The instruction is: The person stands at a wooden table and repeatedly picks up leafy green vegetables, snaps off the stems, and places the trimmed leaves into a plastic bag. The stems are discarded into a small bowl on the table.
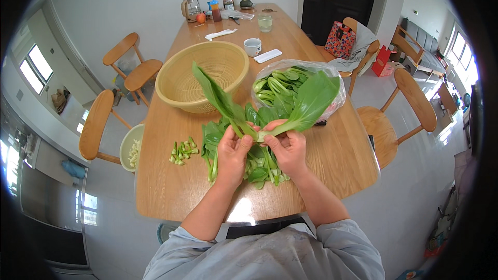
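Note:
Between my hands, in front of my chest, is a green-leaved bok choy. My left hand (pixel 233 151) grips the bok choy head (pixel 223 103), its leaves pointing up and to the left. My right hand (pixel 287 149) pinches the pale stalk of a broad bok choy leaf (pixel 315 101) that fans out to the right. The two stalk bases meet between my fingertips. Below and behind my hands lies a pile of loose bok choy leaves (pixel 258 174), partly hidden by them. Small cut stem ends (pixel 182 151) lie in a heap to the left.
A yellow plastic colander (pixel 165 85) stands beyond my left hand. A clear plastic bag (pixel 336 101) of bok choy (pixel 286 81) is at the right. Farther back are a cup (pixel 253 48), a glass (pixel 265 23) and a glass kettle (pixel 190 9). Wooden chairs (pixel 95 128) flank the table (pixel 171 198).

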The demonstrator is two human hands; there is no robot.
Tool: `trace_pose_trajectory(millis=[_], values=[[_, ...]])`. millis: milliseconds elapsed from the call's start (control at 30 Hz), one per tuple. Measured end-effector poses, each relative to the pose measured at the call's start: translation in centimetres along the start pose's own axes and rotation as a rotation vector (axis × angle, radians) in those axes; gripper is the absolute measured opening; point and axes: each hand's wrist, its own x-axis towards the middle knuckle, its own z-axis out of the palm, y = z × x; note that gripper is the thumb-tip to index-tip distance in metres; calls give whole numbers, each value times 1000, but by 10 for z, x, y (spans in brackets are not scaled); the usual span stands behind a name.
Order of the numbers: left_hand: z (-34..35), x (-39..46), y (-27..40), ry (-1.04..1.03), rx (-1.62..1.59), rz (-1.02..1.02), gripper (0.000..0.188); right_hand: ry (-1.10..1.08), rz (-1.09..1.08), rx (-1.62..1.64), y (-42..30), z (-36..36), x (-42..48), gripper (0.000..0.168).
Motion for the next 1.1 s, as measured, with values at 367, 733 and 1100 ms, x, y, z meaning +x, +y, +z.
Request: trace_pose_trajectory(millis=[367, 733, 1100], values=[[-5, 4, 9, -104, -69, -86, 38, -78, 234, 310, -1, -13, 6, 20], [-4, 3, 12, -155, -182, -149, 44, -186, 379, 490, -8, -19, 10, 21], [-9, 9, 17, -5, -191, 35, 49, -175, 390, -1, -17, -19, 9, 13]])
